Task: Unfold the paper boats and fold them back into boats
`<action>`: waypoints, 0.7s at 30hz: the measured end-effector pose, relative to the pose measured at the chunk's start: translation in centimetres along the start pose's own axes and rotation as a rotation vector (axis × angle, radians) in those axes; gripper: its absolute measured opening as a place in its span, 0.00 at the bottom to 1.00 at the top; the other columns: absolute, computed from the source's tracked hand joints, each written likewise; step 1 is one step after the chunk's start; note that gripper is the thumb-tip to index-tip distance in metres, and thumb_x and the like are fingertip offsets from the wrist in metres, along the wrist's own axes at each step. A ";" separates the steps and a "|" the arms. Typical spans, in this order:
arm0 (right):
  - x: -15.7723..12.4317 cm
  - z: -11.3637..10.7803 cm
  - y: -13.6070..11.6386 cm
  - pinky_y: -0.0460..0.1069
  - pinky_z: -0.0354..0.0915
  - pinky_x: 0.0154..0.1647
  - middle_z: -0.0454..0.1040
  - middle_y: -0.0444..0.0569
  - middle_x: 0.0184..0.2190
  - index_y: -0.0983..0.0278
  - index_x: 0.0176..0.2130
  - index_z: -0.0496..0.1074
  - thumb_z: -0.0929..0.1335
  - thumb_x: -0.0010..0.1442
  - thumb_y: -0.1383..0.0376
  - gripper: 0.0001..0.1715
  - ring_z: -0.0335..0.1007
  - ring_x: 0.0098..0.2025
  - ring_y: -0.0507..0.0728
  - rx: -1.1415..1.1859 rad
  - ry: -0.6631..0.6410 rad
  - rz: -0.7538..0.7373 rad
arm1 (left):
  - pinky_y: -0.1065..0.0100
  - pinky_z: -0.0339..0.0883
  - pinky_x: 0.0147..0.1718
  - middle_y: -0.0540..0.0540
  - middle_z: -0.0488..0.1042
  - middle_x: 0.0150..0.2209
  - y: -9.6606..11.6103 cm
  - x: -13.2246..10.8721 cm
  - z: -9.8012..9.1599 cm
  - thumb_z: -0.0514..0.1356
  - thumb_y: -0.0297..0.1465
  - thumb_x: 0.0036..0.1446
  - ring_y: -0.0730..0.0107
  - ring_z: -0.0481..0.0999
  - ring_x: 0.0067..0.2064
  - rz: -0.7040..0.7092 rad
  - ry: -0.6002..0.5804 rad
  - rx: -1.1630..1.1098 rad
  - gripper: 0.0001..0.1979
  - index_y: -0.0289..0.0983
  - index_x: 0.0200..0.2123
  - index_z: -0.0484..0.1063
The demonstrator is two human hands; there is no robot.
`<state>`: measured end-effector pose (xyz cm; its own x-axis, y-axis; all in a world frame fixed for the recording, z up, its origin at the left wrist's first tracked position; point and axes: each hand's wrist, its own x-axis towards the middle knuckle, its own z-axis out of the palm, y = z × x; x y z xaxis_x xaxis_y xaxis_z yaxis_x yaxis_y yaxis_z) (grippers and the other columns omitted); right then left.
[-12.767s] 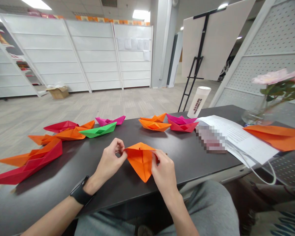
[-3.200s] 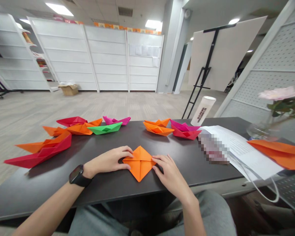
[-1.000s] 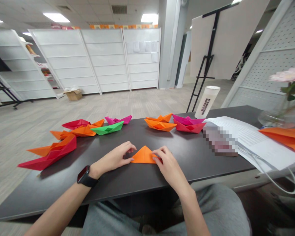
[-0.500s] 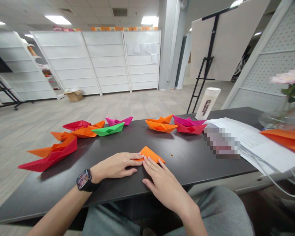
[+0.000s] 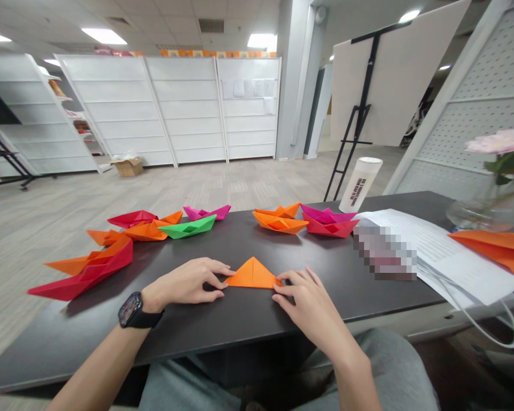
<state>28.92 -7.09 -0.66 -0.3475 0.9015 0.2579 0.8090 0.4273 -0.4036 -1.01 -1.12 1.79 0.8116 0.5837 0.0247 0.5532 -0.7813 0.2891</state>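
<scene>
Orange folded-paper triangle [image 5: 252, 274] lay uncovered — my right hand [image 5: 308, 299] had slid to its corner, left hand [image 5: 184, 282] opposite, both open, pressing.

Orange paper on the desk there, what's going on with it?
A person sits at a dark table, pressing an orange paper triangle flat on it. The left hand touches the triangle's left corner and the right hand its right corner. Folded paper boats in orange, red, pink and green stand behind it, and printed sheets lie off to the right.
</scene>
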 end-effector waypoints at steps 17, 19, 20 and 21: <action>1.3 1.5 1.0 0.53 0.66 0.44 0.75 0.47 0.38 0.61 0.47 0.76 0.72 0.60 0.68 0.13 0.71 0.41 0.58 0.081 0.053 -0.063 | 0.62 0.67 0.45 0.43 0.78 0.44 1.0 2.0 2.0 0.53 0.33 0.68 0.61 0.77 0.44 -0.009 0.169 0.169 0.10 0.38 0.47 0.71; 1.3 1.8 1.1 0.53 0.66 0.43 0.74 0.47 0.36 0.59 0.48 0.76 0.70 0.63 0.66 0.12 0.70 0.40 0.58 0.068 0.044 -0.078 | 0.62 0.67 0.44 0.43 0.77 0.44 1.1 2.0 1.9 0.52 0.32 0.68 0.61 0.77 0.44 -0.031 0.238 0.138 0.09 0.39 0.47 0.70; 1.3 1.9 1.1 0.52 0.66 0.42 0.74 0.46 0.35 0.59 0.47 0.76 0.68 0.65 0.65 0.11 0.70 0.39 0.58 0.070 0.047 -0.083 | 0.62 0.67 0.45 0.43 0.76 0.45 1.2 2.0 2.0 0.52 0.32 0.68 0.61 0.76 0.45 -0.052 0.285 0.096 0.09 0.39 0.47 0.69; 1.4 2.0 1.0 0.52 0.65 0.41 0.74 0.46 0.35 0.58 0.46 0.77 0.67 0.66 0.65 0.11 0.70 0.39 0.58 0.075 0.057 -0.082 | 0.63 0.67 0.45 0.44 0.75 0.46 1.3 2.0 2.1 0.52 0.32 0.68 0.62 0.76 0.45 -0.080 0.343 0.043 0.09 0.40 0.48 0.68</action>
<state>28.30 -5.28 -2.45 -0.3818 0.8591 0.3409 0.7405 0.5050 -0.4433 1.75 -1.39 0.23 0.6589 0.6780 0.3258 0.6259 -0.7344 0.2625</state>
